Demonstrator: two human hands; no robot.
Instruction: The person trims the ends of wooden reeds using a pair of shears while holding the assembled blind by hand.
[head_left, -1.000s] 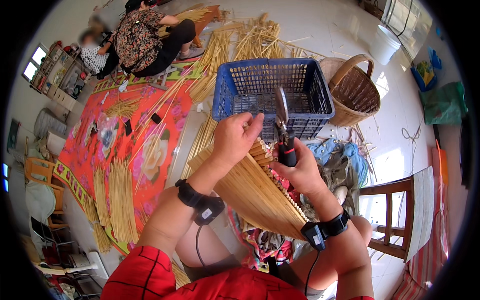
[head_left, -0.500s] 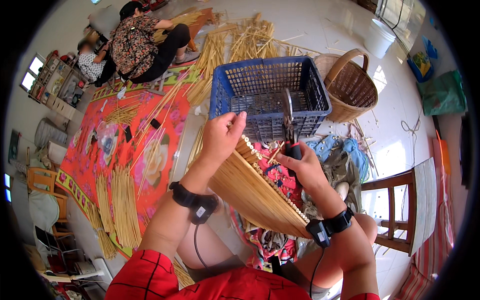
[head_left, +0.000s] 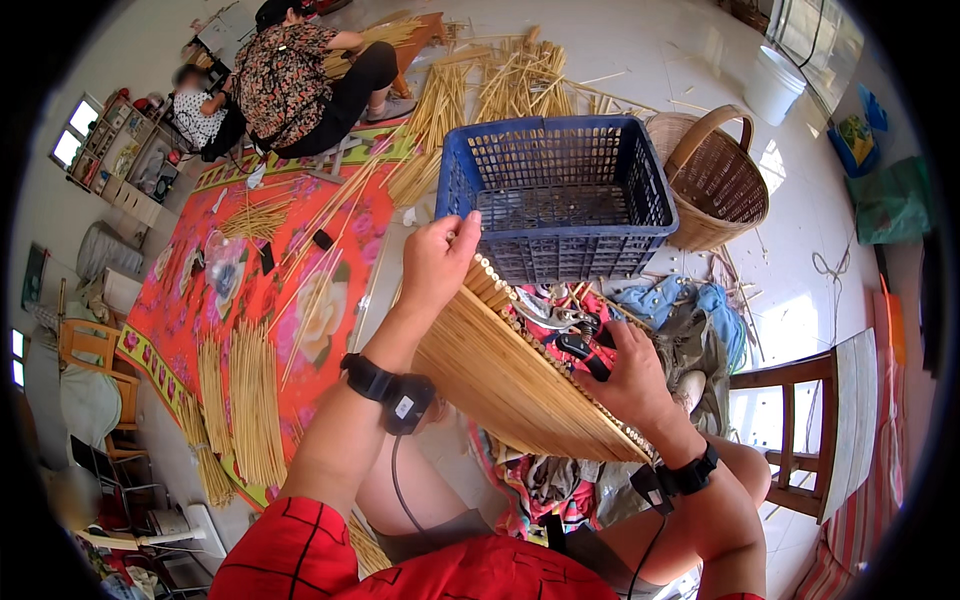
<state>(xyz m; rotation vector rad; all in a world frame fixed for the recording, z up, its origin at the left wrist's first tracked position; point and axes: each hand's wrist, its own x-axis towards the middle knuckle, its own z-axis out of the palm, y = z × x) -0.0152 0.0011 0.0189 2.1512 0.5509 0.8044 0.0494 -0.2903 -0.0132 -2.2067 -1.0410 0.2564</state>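
My left hand (head_left: pixel 436 262) is closed on the top end of a mat of slim bamboo sticks (head_left: pixel 515 385), held slanting over my legs, with pale cut ends along its far edge. My right hand (head_left: pixel 628 372) is beside that edge, fingers apart around the black handles of metal cutters (head_left: pixel 583 352); the tool lies tilted on crumpled pink cloth (head_left: pixel 543 305). A blue plastic crate (head_left: pixel 555 235) stands just beyond both hands.
A wicker basket (head_left: pixel 715 205) stands beside the crate. A wooden stool (head_left: pixel 838 420) is at my right. Loose stick bundles (head_left: pixel 250 400) lie on a red floral mat (head_left: pixel 170 300). Two people (head_left: pixel 300 80) sit at the back left.
The cutters have gone from upright in my right hand to lying low on the cloth, as that hand's fingers loosened. My left hand has moved left with the sticks.
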